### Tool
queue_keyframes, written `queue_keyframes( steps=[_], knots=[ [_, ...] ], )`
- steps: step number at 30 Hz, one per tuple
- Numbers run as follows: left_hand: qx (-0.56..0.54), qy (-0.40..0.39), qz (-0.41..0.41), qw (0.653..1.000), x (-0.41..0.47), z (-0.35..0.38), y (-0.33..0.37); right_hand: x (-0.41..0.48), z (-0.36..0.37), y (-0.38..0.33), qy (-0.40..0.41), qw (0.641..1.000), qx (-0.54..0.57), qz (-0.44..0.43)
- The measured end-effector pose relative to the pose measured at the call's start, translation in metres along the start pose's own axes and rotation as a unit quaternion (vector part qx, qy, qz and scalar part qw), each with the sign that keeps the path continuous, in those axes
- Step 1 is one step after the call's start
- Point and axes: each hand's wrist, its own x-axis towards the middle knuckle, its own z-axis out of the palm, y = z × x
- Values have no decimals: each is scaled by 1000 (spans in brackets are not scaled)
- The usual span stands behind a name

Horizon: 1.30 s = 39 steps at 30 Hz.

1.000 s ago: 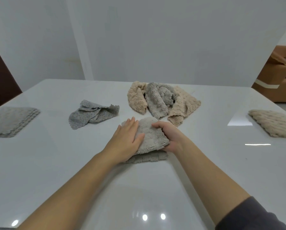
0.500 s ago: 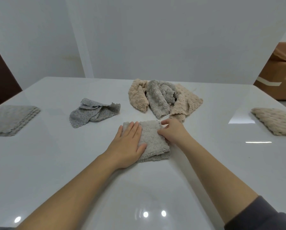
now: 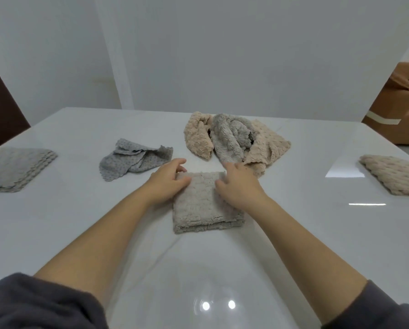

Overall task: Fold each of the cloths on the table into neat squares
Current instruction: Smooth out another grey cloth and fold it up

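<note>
A light grey fluffy cloth (image 3: 203, 207) lies folded into a rough square at the middle of the white table (image 3: 68, 210). My left hand (image 3: 166, 184) is at its far left corner, thumb on top and fingers curled over the edge. At the far right corner my right hand (image 3: 240, 186) does the same. Behind them lies a crumpled thin grey cloth (image 3: 132, 160). A heap of beige and grey cloths (image 3: 232, 143) lies unfolded just beyond.
A stack of folded grey cloths (image 3: 16, 167) sits at the table's left edge, and folded beige cloths (image 3: 395, 178) sit at the right edge. A brown sofa (image 3: 398, 110) stands off to the right, beyond the table.
The top layer has been laid down flat, so the cloth is now a square. Both hands slid from the top of the cloth to its two far corners.
</note>
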Motion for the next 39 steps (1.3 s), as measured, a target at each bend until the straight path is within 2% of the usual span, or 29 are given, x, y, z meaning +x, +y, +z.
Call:
queue_keyframes(
  steps=[2, 4, 8, 12, 15, 17, 21, 24, 26, 32, 37, 39],
  knots=[
    [-31, 3, -7, 999, -3, -3, -3, -1, 8, -6, -78, 996, -36, -32],
    [-56, 26, -6, 998, -13, -7, -7, 3, 13, -2, -109, 990, -73, -47],
    [-147, 64, -39, 986, -54, -8, -14, 9, 15, 5, -26, 986, -154, -62],
    [-238, 21, -98, 966, -91, 0, -5, 8, 23, -5, 17, 985, -136, -107],
    [-276, 19, -149, 949, -94, 2, -1, 6, 36, -8, -2, 991, -66, -114],
    [-300, 16, -165, 940, -93, -1, 1, 5, 44, -5, -36, 992, -64, -102],
    [-329, -55, -174, 927, -91, -5, 8, 9, 50, -1, -54, 992, -69, -89],
    [-272, -131, -174, 937, -88, -7, 11, 10, 52, -1, -45, 993, -65, -85],
    [-238, -151, -183, 942, -85, -9, 11, 10, 53, 0, -42, 993, -68, -85],
    [-221, -169, -212, 937, -74, -8, 16, 10, 54, 0, -33, 993, -69, -88],
    [-248, -130, -127, 952, -74, -4, 13, 10, 55, 1, -29, 993, -65, -89],
    [-251, -125, -122, 952, -77, -5, 7, 10, 54, 1, -28, 993, -65, -90]
  ],
)
